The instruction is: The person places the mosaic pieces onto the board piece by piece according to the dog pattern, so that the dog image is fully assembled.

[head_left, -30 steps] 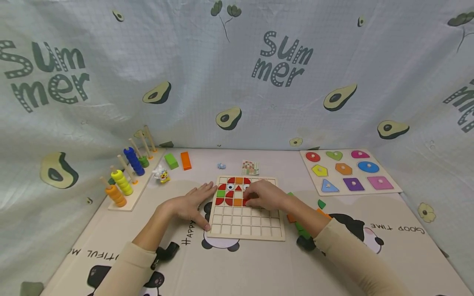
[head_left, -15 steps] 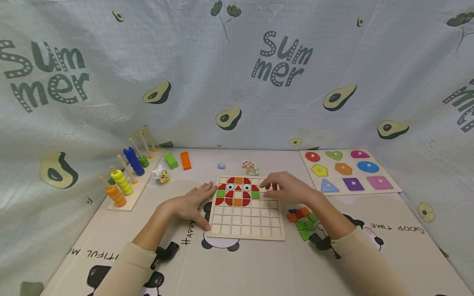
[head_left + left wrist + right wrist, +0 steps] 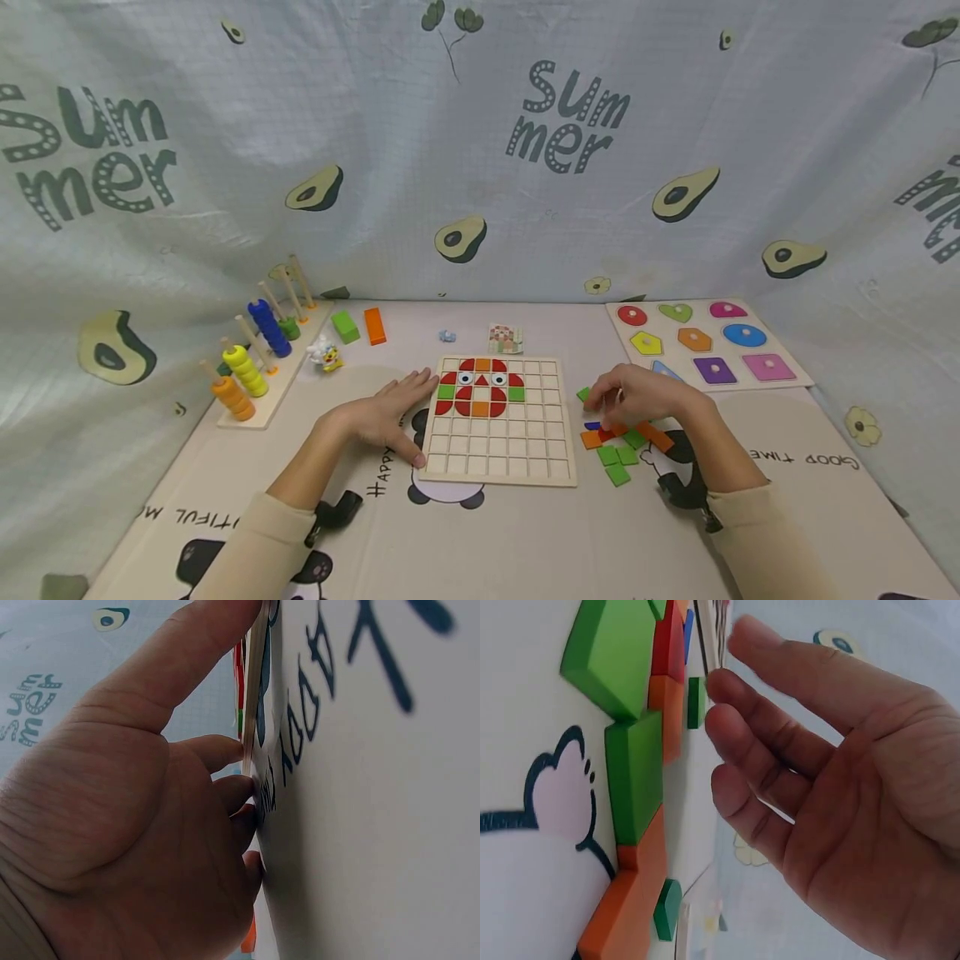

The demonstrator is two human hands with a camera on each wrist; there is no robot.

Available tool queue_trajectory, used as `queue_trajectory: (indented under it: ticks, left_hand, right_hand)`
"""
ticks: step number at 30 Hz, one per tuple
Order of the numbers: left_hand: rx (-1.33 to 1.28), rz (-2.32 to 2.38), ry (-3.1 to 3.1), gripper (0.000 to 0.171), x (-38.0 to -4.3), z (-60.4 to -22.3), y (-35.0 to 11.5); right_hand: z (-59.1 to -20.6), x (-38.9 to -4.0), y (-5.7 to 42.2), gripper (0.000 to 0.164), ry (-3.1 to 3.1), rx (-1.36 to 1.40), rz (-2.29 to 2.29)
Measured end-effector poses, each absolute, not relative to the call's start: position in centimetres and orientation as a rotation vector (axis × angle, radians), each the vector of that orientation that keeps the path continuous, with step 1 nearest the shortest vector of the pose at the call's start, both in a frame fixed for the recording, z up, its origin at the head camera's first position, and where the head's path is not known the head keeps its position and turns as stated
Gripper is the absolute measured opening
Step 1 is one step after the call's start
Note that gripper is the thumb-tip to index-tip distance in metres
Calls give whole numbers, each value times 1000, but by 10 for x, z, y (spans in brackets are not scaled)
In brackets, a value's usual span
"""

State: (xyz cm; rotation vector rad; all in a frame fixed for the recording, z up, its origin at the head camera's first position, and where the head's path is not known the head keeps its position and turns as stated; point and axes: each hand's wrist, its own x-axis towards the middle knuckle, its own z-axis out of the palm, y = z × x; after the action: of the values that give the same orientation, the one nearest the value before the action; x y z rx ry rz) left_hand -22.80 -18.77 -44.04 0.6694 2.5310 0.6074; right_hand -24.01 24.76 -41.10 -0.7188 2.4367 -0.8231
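A wooden grid board (image 3: 498, 471) lies in the middle of the table. Red, orange and green tiles and two eye tiles (image 3: 466, 378) form a face-like pattern in its upper left cells. My left hand (image 3: 384, 419) rests along the board's left side, fingers spread, thumb and fingertips at the edge. To the right of the board, my right hand (image 3: 645, 396) hovers over a loose pile of tiles, fingers slightly bent. In the right wrist view nothing sits between its fingers, and green tiles (image 3: 635, 780) and orange tiles (image 3: 619, 919) lie just beyond the fingertips.
A shape puzzle board (image 3: 738, 385) lies at the back right. A wooden ring stacker (image 3: 258, 415) stands on the left, near a small white figure (image 3: 325, 354), a green block (image 3: 346, 327) and an orange block (image 3: 375, 326). A picture card (image 3: 506, 339) lies behind the grid board.
My right hand has left the board and moved right, over the loose tiles. A green tile and red pieces show on the board where it was. My left hand has stayed put.
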Motion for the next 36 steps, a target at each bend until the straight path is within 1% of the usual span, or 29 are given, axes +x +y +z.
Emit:
queue_trajectory:
  ticks: [10,18,26,32,36]
  left_hand:
    - [677,605,2529,125,-228,-441,-189]
    - [689,592,2535,125,-229,-440,-188]
    - [698,588,2532,126,-229,-440,-190]
    - [699,583,2532,126,-230,-442,-189]
    - [689,584,2530,126,-230,-442,-189]
  right_hand:
    - [-422,-239,249,20,2378,-757,-775]
    - [-422,-241,248,17,2461,-651,-702]
    - [-421,-241,249,17,2451,-631,-728]
    - [-426,-243,253,14,2446,-706,-807]
    - [-424,-247,254,9,2469,-781,-966]
